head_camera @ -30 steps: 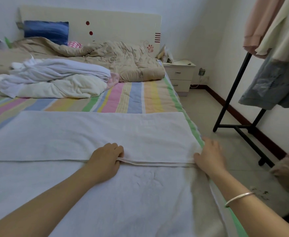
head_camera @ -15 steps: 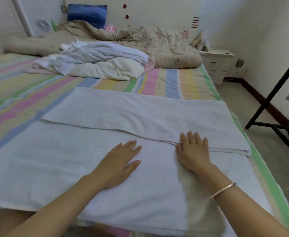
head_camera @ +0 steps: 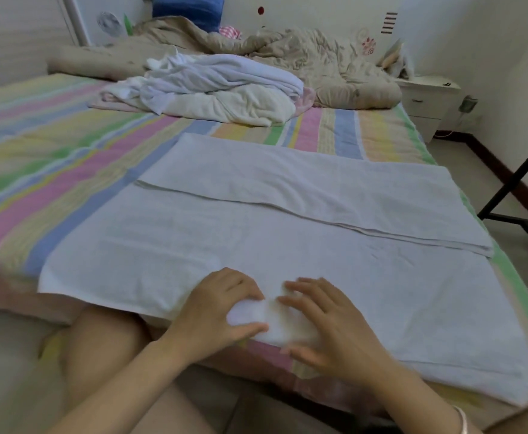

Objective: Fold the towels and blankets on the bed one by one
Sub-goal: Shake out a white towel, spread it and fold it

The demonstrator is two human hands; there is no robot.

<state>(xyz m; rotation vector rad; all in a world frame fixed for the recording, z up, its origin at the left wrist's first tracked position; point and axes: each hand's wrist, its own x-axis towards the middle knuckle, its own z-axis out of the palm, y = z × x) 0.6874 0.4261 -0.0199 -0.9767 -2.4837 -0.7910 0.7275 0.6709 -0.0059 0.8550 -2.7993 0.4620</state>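
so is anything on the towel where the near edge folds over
Nothing visible: the left hand and right hand hold the near edge of the towel, and it lies bare up to the folded flap. The pile sits beyond, off it.

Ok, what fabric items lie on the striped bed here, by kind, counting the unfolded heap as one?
white towel, spread out and part-folded: 1
heap of white and cream linens, separate pieces cannot be told: 1
beige quilt: 1
blue pillow: 1
pink checked cloth: 1
Total: 5
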